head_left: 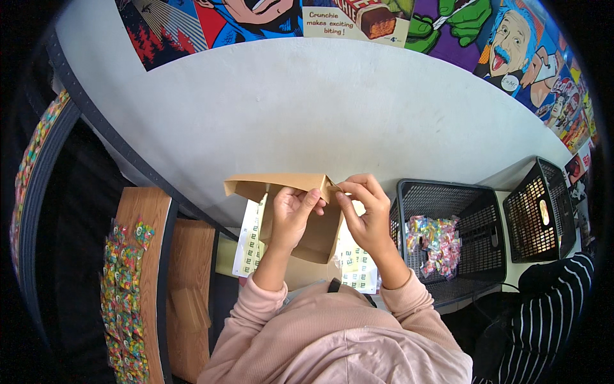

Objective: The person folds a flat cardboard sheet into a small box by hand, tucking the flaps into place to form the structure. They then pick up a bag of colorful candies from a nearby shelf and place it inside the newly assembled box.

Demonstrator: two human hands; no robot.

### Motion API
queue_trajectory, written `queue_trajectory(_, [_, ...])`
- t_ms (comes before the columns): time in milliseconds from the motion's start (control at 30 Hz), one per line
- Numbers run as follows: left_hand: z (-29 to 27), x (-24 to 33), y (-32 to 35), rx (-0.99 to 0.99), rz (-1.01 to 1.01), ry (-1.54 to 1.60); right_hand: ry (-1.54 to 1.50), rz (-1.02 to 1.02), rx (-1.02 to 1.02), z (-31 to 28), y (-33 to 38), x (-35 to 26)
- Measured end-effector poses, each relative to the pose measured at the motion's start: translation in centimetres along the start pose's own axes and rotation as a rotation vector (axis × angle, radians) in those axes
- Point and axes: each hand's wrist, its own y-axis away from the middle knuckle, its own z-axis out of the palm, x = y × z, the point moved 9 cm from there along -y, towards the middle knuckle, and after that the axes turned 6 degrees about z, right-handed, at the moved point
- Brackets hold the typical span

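Note:
A brown cardboard box [314, 238] stands open in front of me, with its lid raised toward the wall. My left hand [294, 214] is closed with its thumb and curled fingers at the right end of the lid, gripping it from the inner side. At that same corner, my right hand [367, 211] pinches the small side flap between thumb and fingertips. The two hands almost meet there. Beneath the box lie white sheets of printed labels [359, 272], partly covered by the box and my arms.
To the right, a black plastic basket [473, 259] holds wrapped sweets [436, 246]; a second black basket [536, 214] leans beyond it. Striped fabric [556, 307] is at the lower right. On the left, wooden shelves [146, 208] carry packets of colourful sweets [125, 288] and folded brown card [188, 309].

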Motion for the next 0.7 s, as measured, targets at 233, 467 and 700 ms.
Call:
queue_trajectory(233, [-0.4,-0.2,-1.1,0.066,0.071,-0.003,0.010,0.004,-0.050,0.6,-1.1,0.5])
queue_trajectory(467, [-1.2,-0.5,-0.6,0.151,0.178,-0.014,0.023,0.003,-0.057,0.8,-1.3,0.8])
queue_trajectory(700, [-0.3,0.8,-0.2,0.036,0.320,-0.132,-0.065,0.003,-0.077,1.0,-1.5,0.9])
